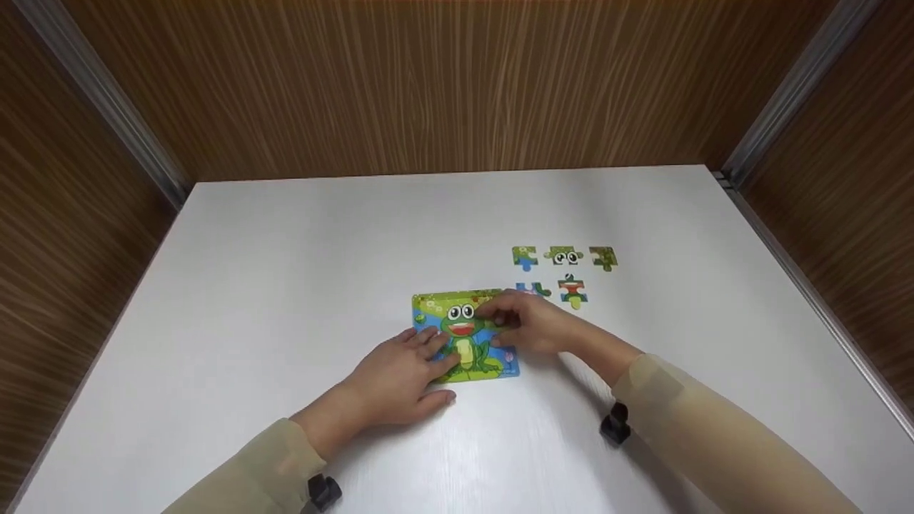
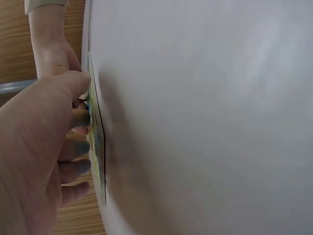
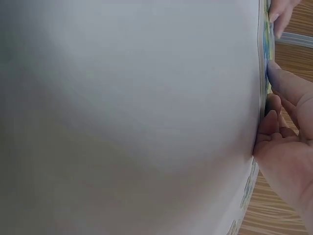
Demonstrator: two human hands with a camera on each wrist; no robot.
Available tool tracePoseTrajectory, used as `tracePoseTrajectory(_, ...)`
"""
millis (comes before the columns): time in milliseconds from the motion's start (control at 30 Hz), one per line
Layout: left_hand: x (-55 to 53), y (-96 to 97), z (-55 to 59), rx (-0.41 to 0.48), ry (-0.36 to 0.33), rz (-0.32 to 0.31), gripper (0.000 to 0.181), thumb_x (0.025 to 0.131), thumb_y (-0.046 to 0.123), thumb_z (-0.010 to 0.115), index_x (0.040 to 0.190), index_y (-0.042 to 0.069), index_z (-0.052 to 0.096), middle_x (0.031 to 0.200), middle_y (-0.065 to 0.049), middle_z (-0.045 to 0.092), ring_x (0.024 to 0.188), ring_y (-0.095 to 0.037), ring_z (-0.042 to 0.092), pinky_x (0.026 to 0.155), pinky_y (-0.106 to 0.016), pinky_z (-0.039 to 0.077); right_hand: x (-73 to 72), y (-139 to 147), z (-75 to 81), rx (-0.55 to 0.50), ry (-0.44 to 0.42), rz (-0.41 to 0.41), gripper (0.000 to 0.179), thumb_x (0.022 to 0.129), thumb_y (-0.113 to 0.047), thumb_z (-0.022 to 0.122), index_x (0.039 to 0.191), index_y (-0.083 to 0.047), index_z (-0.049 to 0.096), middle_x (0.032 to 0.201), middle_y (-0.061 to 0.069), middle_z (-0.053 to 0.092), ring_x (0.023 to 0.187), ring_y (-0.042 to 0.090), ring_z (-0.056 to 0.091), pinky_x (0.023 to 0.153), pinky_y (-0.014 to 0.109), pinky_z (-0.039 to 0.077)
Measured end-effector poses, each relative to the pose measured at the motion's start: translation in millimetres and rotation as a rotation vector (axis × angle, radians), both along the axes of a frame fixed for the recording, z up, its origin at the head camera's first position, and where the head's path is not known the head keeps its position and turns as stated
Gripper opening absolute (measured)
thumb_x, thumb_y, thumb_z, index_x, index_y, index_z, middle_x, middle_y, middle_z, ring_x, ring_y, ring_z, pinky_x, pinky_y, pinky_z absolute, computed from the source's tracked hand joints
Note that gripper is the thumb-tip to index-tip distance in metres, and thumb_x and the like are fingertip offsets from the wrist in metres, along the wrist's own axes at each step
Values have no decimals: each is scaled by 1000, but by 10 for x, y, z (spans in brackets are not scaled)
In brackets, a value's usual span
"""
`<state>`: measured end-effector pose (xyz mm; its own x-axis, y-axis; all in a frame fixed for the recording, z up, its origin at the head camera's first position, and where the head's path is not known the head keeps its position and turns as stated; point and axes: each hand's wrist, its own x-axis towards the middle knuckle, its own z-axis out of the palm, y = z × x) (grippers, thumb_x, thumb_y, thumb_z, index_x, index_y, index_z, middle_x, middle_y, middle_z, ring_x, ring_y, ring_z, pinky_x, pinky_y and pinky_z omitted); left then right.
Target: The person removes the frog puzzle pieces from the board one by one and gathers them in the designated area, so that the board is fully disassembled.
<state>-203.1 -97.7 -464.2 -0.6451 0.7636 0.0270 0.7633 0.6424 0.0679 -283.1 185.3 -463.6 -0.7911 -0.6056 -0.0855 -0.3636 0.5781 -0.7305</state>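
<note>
A square frog jigsaw puzzle (image 1: 465, 328) lies on the white table, its frog picture facing up. My left hand (image 1: 400, 375) rests over its left side with fingers spread and fairly straight, fingertips on the picture and thumb off the near edge. In the left wrist view those fingers (image 2: 73, 169) reach down to the thin board. My right hand (image 1: 539, 321) is at the board's right side, bent index finger and thumb over the picture. The right wrist view has the thumb (image 3: 286, 83) touching the board and other fingers curled; whether a piece is pinched stays hidden.
Loose puzzle pieces lie beyond the right hand: a corner piece (image 1: 525, 257), an eyes piece (image 1: 565, 256), a brownish-green piece (image 1: 604, 257), a mouth piece (image 1: 573, 291) and a partly covered blue piece (image 1: 532, 288). Wood-grain panels (image 1: 428, 86) bound the table.
</note>
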Motion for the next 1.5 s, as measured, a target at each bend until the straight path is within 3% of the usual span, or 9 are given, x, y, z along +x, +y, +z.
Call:
tracePoseTrajectory(233,-52,119,20,27,-34,-35,59,109,52,49,154,15,59,159,-14,52,150,-36,44,121,-48,38,-10,9,11,1,9,16,44,93,-5,81,136,-11,71,116,2,66,104,20,58,91,37,49)
tracePoseTrajectory(500,-45,218,-44,-9,-60,-4,66,109,57,45,162,19,48,168,-17,36,152,-39,41,120,-48,39,-17,9,-10,0,16,30,43,95,-6,80,136,-11,71,115,2,65,103,20,57,90,36,49)
tracePoseTrajectory(667,-21,222,-49,1,-48,-3,65,109,57,43,161,19,49,168,-16,36,152,-39,40,121,-48,38,3,10,-1,9,36,37,43,94,-7,81,136,-12,71,114,1,65,102,20,56,90,37,48)
tracePoseTrajectory(933,0,208,-48,25,-105,-1,64,110,56,41,162,18,48,169,-17,32,155,-36,35,124,-47,32,54,4,17,49,42,41,46,96,-9,79,141,-15,70,133,3,63,117,21,57,105,44,47)
tracePoseTrajectory(1233,0,216,-61,3,-93,-6,66,110,58,38,162,19,48,168,-16,33,154,-36,36,123,-46,34,72,-2,33,82,8,23,45,96,-9,79,140,-18,71,133,2,62,120,21,57,107,44,47)
tracePoseTrajectory(1500,11,239,-57,-7,-98,-7,66,110,59,39,162,19,48,167,-17,34,153,-36,37,123,-46,34,76,40,14,58,28,47,43,96,-9,79,138,-16,73,130,1,64,116,20,57,101,42,48)
